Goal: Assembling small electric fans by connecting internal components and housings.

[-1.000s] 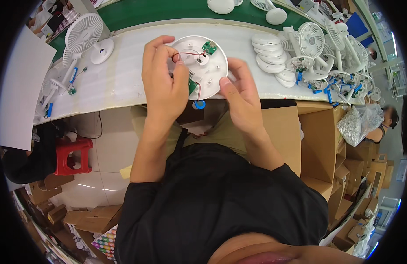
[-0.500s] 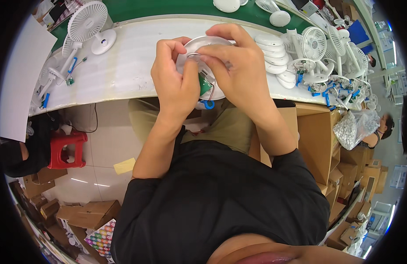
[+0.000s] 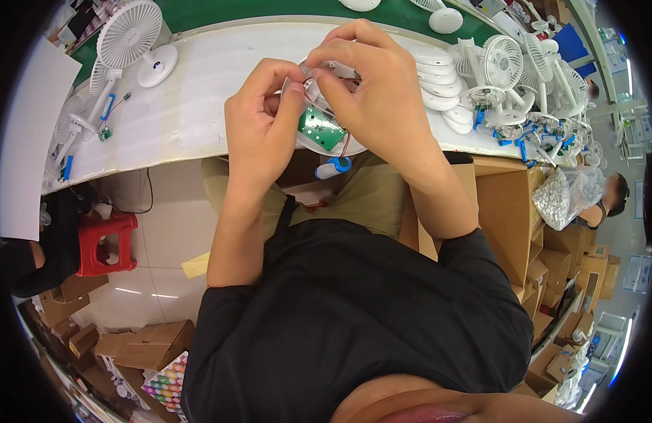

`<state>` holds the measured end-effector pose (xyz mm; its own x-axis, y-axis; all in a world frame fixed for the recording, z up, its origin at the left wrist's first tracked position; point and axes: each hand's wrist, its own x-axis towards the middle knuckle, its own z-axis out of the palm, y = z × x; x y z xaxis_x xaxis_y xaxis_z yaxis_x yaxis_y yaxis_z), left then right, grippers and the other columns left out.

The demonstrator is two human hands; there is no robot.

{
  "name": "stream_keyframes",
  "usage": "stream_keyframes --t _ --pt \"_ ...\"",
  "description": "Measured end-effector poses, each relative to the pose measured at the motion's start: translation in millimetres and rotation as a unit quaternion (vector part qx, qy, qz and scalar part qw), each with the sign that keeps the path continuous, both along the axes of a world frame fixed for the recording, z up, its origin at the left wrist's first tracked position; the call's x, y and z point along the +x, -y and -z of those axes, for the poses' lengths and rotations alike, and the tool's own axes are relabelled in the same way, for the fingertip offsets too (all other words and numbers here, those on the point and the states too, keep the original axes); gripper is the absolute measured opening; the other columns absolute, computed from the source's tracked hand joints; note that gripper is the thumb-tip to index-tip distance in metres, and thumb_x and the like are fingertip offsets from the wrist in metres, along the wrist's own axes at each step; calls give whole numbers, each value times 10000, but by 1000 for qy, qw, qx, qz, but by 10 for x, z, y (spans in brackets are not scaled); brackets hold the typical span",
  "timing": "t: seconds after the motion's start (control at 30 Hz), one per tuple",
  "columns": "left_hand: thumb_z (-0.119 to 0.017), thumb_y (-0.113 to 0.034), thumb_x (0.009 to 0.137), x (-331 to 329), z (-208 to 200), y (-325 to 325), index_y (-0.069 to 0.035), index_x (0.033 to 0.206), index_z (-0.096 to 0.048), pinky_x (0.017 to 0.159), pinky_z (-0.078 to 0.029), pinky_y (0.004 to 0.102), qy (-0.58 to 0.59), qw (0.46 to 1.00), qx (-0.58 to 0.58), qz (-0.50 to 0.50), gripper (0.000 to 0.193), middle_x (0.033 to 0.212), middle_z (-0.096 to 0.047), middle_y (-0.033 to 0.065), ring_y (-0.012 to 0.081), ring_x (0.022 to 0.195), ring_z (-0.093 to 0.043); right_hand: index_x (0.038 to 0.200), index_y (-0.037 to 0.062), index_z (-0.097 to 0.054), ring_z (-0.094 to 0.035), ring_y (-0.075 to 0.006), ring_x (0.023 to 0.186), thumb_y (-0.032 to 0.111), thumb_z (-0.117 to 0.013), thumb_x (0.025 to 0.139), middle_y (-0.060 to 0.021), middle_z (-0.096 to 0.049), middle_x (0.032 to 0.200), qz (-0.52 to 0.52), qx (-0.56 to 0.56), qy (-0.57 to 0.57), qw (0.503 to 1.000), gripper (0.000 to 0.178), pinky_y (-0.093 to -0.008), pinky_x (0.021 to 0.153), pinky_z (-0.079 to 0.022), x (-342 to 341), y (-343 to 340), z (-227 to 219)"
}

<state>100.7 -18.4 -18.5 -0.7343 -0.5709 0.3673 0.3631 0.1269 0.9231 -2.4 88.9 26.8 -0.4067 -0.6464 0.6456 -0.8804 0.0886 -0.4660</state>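
The left hand (image 3: 266, 120) and right hand (image 3: 379, 99) pinch thin wires (image 3: 309, 83) above the white fan base (image 3: 308, 144), which is not yet closed: green circuit board (image 3: 320, 129) exposed, blue battery (image 3: 333, 168) outside.

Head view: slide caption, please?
Left hand and right hand over a round white base with green circuit board and blue cylinder.

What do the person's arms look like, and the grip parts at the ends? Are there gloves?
No gloves! The left grip and right grip are bare hands, and I see no rings. The forearms are bare too, with no watch or bracelet showing. Plain black short sleeves cover the upper arms.
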Motion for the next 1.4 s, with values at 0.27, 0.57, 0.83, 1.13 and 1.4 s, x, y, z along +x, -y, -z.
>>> stream_keyframes --t 0.27,0.57,0.83,1.13,1.4 --pt "-546 49 849 -30 -56 41 -10 949 -600 502 -349 172 18 999 -17 43 129 813 -613 35 57 562 -432 876 55 -678 -556 -206 803 84 -672 779 -77 -596 1000 -79 11 16 997 101 -264 680 -466 -295 -90 -156" --pt "-561 37 853 -207 -103 -212 16 944 -602 528 -388 170 5 998 -28 -63 102 816 -597 55 58 585 -465 1002 -8 -585 -585 -173 827 67 -680 784 -99 -609 960 32 -121 283 951 249 -273 750 -478 38 -846 355" --pt "-558 37 854 -228 -154 -382 25 930 -602 517 -400 177 18 997 -41 -70 89 813 -597 61 64 574 -473 1045 -25 -657 -587 -126 728 -34 -654 811 -96 -612 941 -124 -94 493 856 234 -189 650 -466 97 -1138 328" --pt "-556 36 851 -201 -139 -438 23 926 -599 494 -411 179 23 998 -33 -48 87 803 -601 70 70 540 -460 1018 -27 -690 -552 -102 657 -33 -684 804 -91 -641 907 -70 -121 497 856 215 -177 579 -437 2 -983 86" --pt "-583 18 858 -254 -125 -436 24 900 -583 498 -430 190 -27 996 -43 -69 43 784 -597 72 77 548 -474 922 -8 -711 -523 -106 666 16 -717 789 -85 -599 873 93 -197 312 925 135 -190 572 -414 11 -626 224"
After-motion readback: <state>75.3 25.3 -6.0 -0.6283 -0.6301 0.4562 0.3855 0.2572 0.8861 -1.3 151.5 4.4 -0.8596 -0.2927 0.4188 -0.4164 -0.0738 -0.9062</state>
